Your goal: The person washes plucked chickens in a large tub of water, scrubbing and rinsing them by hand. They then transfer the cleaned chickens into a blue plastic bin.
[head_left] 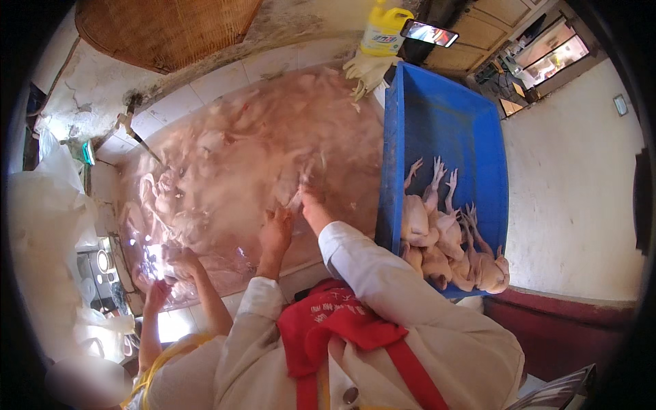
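Note:
A tiled basin of cloudy pinkish water (230, 169) lies before me, with plucked poultry carcasses (164, 195) partly under the surface, mostly at its left. My left hand (277, 225) is at the water's surface near the middle, its fingers against a pale piece of poultry. Just right of it, my right hand (310, 197) closes on a part of a poultry carcass (292, 189) that lies mostly under the water; the murk blurs its shape. A blue plastic crate (451, 118) stands right of the basin, with several plucked carcasses (446, 236), feet on, piled in its near end.
A co-worker's hands (174, 271) handle poultry at the basin's lower left. A hose (146, 143) hangs over the left rim. Pale rubber gloves (370, 72), a yellow jug (383, 33) and a phone (429, 34) are at the far right corner. Plastic sheeting (51, 205) hangs at left.

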{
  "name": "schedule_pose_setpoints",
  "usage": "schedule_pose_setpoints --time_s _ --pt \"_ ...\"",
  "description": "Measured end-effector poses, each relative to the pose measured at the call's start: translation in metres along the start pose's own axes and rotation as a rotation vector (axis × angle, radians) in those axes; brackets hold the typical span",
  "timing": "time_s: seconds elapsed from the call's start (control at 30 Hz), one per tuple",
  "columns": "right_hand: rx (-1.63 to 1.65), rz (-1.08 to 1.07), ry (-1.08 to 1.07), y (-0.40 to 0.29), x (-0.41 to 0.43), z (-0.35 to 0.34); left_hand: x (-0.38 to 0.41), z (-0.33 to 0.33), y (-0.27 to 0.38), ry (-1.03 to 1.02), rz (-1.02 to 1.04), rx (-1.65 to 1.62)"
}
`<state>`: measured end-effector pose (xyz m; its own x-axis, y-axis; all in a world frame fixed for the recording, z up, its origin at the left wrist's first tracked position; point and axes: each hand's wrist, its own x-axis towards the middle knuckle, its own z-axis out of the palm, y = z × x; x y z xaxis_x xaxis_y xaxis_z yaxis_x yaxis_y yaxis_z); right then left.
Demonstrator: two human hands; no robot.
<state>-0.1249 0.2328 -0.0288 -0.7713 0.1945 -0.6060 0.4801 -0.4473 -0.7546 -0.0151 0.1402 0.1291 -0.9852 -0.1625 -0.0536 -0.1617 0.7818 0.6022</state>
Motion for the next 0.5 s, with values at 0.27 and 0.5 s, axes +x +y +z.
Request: schedule_pose_setpoints --time_s 0.27,0.5 --pt "-0.272 -0.059 -0.593 -0.103 -0.106 0.043 0.039 -0.025 -0.077 -0.421 -0.645 -1.068" --pt "-1.257 -0.334 -0.954 -0.160 -0.138 0.044 0.063 -0.046 -0.056 -0.271 -0.544 -1.549"
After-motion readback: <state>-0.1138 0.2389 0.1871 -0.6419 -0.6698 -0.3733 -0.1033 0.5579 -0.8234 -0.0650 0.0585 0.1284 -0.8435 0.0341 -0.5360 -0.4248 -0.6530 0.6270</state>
